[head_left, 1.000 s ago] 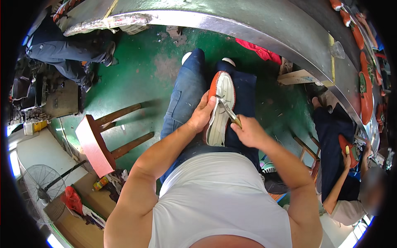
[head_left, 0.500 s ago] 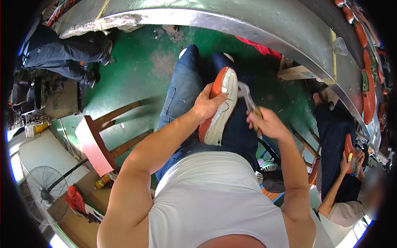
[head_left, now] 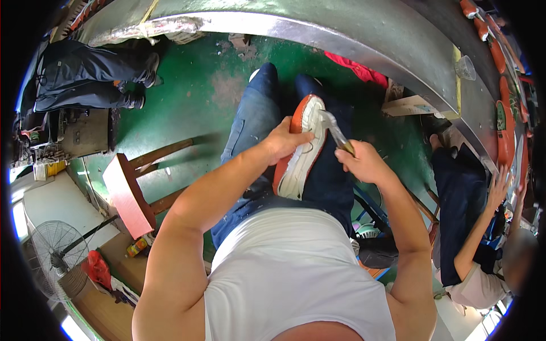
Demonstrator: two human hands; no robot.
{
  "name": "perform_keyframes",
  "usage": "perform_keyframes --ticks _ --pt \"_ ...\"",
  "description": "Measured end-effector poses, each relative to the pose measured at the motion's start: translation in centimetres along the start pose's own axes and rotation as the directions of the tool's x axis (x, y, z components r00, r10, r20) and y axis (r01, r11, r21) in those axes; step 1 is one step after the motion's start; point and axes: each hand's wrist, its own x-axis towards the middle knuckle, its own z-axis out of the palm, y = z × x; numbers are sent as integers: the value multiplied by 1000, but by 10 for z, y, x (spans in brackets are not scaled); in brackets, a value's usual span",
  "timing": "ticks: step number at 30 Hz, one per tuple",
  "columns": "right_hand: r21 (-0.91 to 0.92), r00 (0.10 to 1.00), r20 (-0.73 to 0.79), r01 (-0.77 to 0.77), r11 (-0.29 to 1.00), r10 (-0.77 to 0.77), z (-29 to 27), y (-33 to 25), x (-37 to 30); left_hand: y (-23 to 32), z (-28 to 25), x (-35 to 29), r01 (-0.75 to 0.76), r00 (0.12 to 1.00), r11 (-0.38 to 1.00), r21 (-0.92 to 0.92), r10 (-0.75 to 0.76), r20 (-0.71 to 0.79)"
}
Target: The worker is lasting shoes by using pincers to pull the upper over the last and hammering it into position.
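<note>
An orange shoe (head_left: 296, 122) lies bottom up on my thighs, toe pointing away, its pale underside (head_left: 301, 165) facing me. My left hand (head_left: 283, 142) is closed round the shoe's left side, thumb pressed on the underside near a dark loose thread (head_left: 307, 150). In my closed right hand (head_left: 364, 163) is a hammer (head_left: 339, 135) with a metal head and a wooden-looking handle. Its head touches or hovers just over the right edge of the forepart; I cannot tell which.
A metal-edged workbench (head_left: 318, 31) curves across the far side, with orange shoes (head_left: 505, 128) at its right end. A wooden chair (head_left: 128, 196) stands left, near a fan (head_left: 57, 256). A seated co-worker (head_left: 475, 261) is at right; another person's legs (head_left: 96, 74) show at far left.
The hammer has moved left and its head is now over the shoe's underside. The shoe stays in my left hand. The co-worker at right has raised their hands toward the shoes on the bench.
</note>
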Motion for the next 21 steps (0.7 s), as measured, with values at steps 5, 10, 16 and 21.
perform_keyframes --ticks 5,10,16,21 --pt "-185 956 286 -13 983 66 -5 -26 -44 9 -9 0 81 993 997 -4 -81 90" --pt "-453 955 230 275 848 -187 28 -34 -44 7 -7 0 84 990 996 -16 -82 117" --pt "-570 965 139 261 779 -221 49 -4 -26 -4 -15 5 66 993 995 -79 -58 101" --pt "-281 978 -16 194 940 -207 59 23 -50 -18 -16 -1 -52 991 998 26 48 129"
